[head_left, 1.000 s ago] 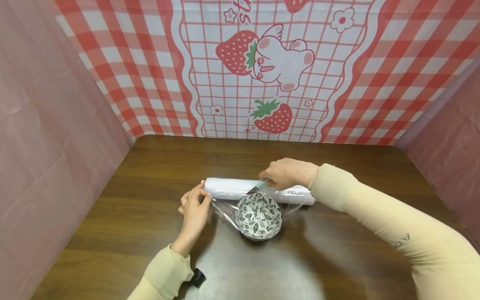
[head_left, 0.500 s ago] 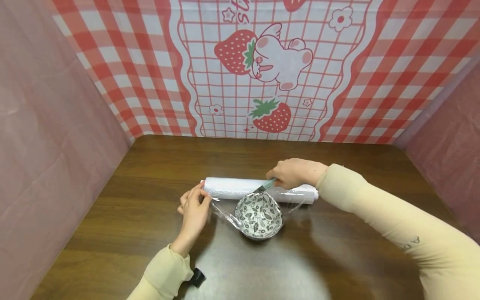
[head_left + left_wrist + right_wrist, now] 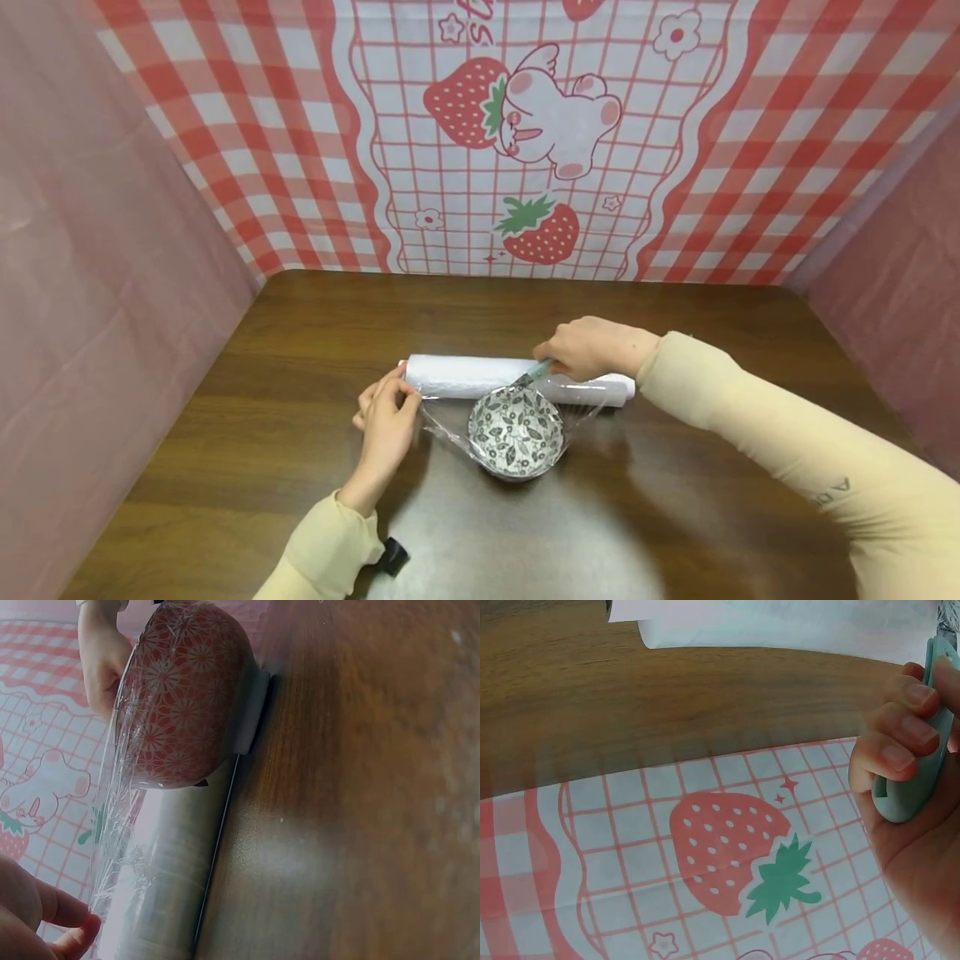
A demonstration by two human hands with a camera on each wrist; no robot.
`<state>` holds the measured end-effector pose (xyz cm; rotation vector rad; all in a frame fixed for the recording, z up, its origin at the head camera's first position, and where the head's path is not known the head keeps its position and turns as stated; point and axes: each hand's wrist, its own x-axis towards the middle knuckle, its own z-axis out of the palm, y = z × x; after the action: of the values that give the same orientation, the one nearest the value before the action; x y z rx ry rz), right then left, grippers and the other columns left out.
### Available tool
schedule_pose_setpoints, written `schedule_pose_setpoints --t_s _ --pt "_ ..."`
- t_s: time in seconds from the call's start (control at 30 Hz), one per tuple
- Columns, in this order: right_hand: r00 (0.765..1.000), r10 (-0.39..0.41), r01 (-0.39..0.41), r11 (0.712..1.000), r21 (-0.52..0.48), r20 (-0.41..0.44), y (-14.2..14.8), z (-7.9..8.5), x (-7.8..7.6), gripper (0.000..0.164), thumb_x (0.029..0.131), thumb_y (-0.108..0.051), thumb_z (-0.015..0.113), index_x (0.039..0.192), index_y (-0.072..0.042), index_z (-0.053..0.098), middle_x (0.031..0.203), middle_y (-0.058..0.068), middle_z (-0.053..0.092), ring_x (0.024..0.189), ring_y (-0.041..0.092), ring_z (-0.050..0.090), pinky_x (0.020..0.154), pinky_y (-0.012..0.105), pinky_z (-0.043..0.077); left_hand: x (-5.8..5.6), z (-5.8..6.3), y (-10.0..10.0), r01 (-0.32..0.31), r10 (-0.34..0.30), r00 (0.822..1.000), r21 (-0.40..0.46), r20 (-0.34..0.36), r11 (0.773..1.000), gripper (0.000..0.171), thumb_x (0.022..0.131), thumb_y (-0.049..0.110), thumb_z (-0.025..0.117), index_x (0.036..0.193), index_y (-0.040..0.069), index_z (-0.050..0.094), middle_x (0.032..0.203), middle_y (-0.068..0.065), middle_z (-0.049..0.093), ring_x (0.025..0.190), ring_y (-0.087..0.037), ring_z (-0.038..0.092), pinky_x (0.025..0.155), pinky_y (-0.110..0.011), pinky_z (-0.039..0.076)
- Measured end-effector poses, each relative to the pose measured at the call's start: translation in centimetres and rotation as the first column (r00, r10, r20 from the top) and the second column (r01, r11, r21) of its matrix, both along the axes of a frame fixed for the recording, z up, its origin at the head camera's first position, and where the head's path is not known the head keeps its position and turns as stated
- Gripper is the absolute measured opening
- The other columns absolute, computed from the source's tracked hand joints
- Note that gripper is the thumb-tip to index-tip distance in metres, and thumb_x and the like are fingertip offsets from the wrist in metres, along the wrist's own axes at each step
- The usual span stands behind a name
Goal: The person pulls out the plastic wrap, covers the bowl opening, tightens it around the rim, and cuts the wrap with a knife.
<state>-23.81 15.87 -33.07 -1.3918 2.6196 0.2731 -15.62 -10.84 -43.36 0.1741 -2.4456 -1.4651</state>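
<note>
A bowl with a leaf pattern inside stands on the table, clear plastic wrap stretched over its mouth. Its outside is reddish with pale flowers in the left wrist view. Behind it lies the white roll of plastic wrap. My left hand pinches the wrap's edge between thumb and finger near the roll's left end. My right hand grips a light green utility knife over the roll. The knife's blade points down left at the bowl's far rim.
The brown wooden table reaches back to a red-and-white checked cloth with strawberries. Pinkish curtains hang at both sides. A black piece is strapped by my left wrist.
My right hand has moved a little to the right with the utility knife, mostly in the first half second. The left hand keeps its pinch on the plastic wrap.
</note>
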Motion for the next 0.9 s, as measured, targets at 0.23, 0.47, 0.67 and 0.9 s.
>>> schedule_pose_setpoints --t_s 0.23,0.47,0.67,0.9 --pt "0.995 -0.061 0.062 0.998 -0.007 0.084 0.8 0.1 0.1 0.004 0.084 -0.016 0.059 0.087 -0.015 0.058 0.06 -0.006 0.047 0.054 0.011 0.046 0.05 0.031 0.042 0.0 -0.1 0.0 0.003 -0.003 1.0 0.003 0.005 1.0 0.005 0.079 0.012 0.056 0.074 0.01 0.055 0.133 0.001 0.051 0.117 -0.029 0.032 0.093 -0.05 0.011" --pt "0.992 -0.067 0.071 0.997 -0.035 0.111 2.2 -0.2 0.0 0.004 0.086 -0.017 0.059 0.085 -0.014 0.056 0.06 -0.008 0.046 0.052 0.009 0.044 0.049 0.027 0.04 -0.1 0.0 0.0 0.004 -0.004 1.0 0.0 0.01 1.0 0.004 0.078 0.012 0.056 0.074 0.01 0.055 0.134 0.002 0.05 0.117 -0.029 0.032 0.093 -0.049 0.011" --pt "0.991 -0.087 0.092 0.994 -0.05 0.1 3.2 -0.2 0.2 0.008 0.085 -0.016 0.059 0.08 -0.017 0.053 0.059 -0.009 0.043 0.051 0.008 0.042 0.048 0.026 0.038 0.0 0.0 0.0 0.007 -0.007 1.0 0.0 0.012 1.0 0.004 0.078 0.012 0.056 0.075 0.01 0.055 0.134 0.002 0.05 0.117 -0.029 0.032 0.093 -0.049 0.011" --pt "0.992 -0.091 0.095 0.994 -0.051 0.088 4.2 0.1 0.7 0.011 0.083 -0.015 0.061 0.078 -0.017 0.052 0.058 -0.009 0.043 0.05 0.008 0.041 0.047 0.027 0.038 0.0 0.0 0.0 0.009 -0.009 1.0 0.004 0.017 1.0 0.004 0.078 0.012 0.057 0.074 0.01 0.056 0.134 0.002 0.05 0.118 -0.029 0.031 0.093 -0.049 0.011"
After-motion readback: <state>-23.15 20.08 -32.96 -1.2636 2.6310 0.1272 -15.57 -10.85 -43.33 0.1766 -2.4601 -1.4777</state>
